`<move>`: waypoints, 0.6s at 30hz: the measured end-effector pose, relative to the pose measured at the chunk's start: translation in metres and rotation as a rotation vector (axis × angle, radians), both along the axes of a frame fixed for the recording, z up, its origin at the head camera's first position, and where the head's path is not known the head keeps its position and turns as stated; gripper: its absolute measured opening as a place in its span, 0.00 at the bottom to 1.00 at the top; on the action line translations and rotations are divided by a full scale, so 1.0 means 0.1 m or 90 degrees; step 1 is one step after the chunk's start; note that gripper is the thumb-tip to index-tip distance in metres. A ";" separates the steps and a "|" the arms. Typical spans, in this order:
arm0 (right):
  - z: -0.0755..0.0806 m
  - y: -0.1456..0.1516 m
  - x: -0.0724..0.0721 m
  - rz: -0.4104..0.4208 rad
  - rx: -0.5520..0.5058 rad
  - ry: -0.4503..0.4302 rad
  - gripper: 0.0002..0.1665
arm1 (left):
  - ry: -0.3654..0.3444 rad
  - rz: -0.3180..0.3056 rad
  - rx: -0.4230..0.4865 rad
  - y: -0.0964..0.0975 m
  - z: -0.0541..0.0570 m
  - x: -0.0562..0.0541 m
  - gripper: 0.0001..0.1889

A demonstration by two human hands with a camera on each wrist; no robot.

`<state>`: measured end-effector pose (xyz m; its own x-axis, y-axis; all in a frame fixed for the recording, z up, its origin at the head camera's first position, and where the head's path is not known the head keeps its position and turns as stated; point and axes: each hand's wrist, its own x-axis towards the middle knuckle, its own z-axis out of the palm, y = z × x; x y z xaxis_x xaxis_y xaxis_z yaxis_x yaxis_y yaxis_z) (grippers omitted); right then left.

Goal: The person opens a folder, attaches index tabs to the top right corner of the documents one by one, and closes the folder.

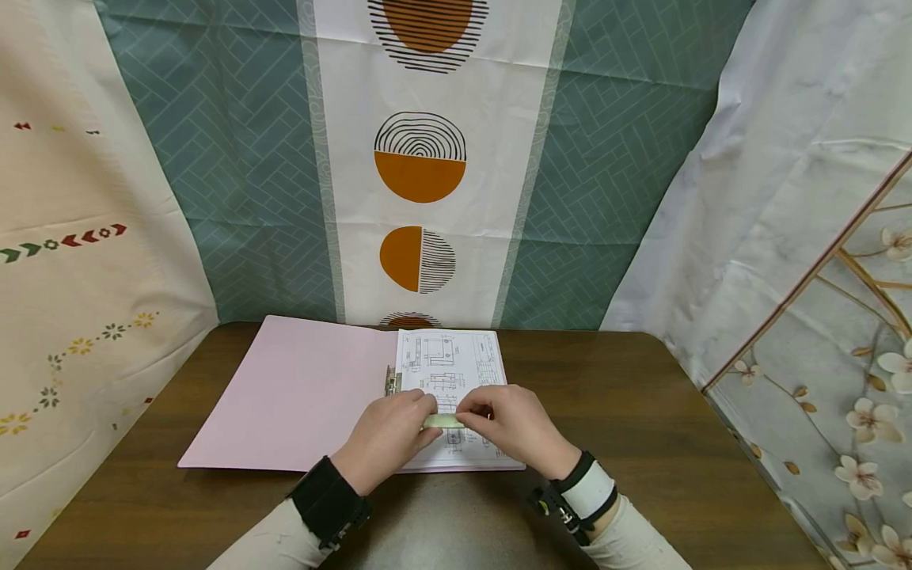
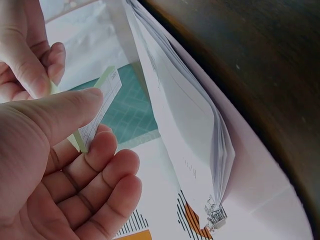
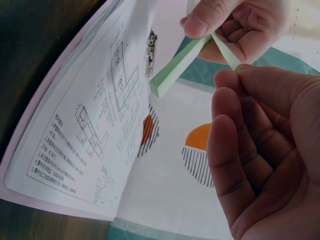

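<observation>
my l hand [image 1: 390, 431] pinched a pale green narrow paper pad [image 3: 180, 70] btwn thumb & fingers; my r hand [image 1: 514, 419] pinched the end of a thin green paper strip [image 3: 226, 52]. pad was btwn my hands, over white printed drawing sheets [image 1: 466, 356] in an open pink rectangular folder [image 1: 306, 380], w/ a silver metal clip [image 1: 393, 381] just beyond my l hand.

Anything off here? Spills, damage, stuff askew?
Nothing spilled or visibly torn. One mild oddity: the sheets bow up near the metal clip instead of lying flat. The strip angling off the green pad looks deliberate: the right hand pinches it.
</observation>
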<state>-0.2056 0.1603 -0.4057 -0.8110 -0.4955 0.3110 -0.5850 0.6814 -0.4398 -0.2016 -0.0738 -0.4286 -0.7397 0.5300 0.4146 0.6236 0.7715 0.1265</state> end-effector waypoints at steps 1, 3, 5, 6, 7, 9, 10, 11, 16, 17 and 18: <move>0.00 0.00 0.00 0.001 -0.005 -0.003 0.03 | -0.002 0.002 0.000 0.00 0.00 0.00 0.15; 0.01 0.01 0.00 0.004 -0.017 -0.011 0.04 | -0.007 0.008 0.000 -0.01 0.01 0.00 0.15; 0.01 0.01 0.00 0.004 -0.029 -0.020 0.03 | -0.011 0.015 0.003 -0.01 0.02 0.01 0.15; 0.02 0.02 0.00 0.001 -0.034 -0.027 0.03 | -0.011 0.018 0.004 -0.01 0.02 0.00 0.15; 0.03 0.02 0.00 -0.002 -0.039 -0.032 0.02 | -0.009 0.020 0.004 -0.02 0.02 0.00 0.15; 0.04 0.04 0.00 -0.014 -0.046 -0.037 0.02 | -0.005 0.024 0.006 -0.03 0.02 -0.01 0.15; 0.04 0.05 0.00 -0.021 -0.049 -0.038 0.03 | -0.002 0.027 0.006 -0.04 0.01 -0.01 0.15; 0.05 0.06 -0.01 -0.028 -0.053 -0.038 0.03 | -0.001 0.030 0.005 -0.05 0.01 -0.02 0.15; 0.05 0.10 -0.04 -0.058 -0.073 -0.041 0.03 | -0.001 0.038 -0.002 -0.07 0.00 -0.02 0.15; 0.05 0.10 -0.05 -0.064 -0.076 -0.042 0.03 | -0.002 0.037 -0.003 -0.08 0.00 -0.01 0.15; 0.04 0.11 -0.06 -0.071 -0.076 -0.044 0.03 | -0.004 0.035 -0.003 -0.08 0.00 0.00 0.15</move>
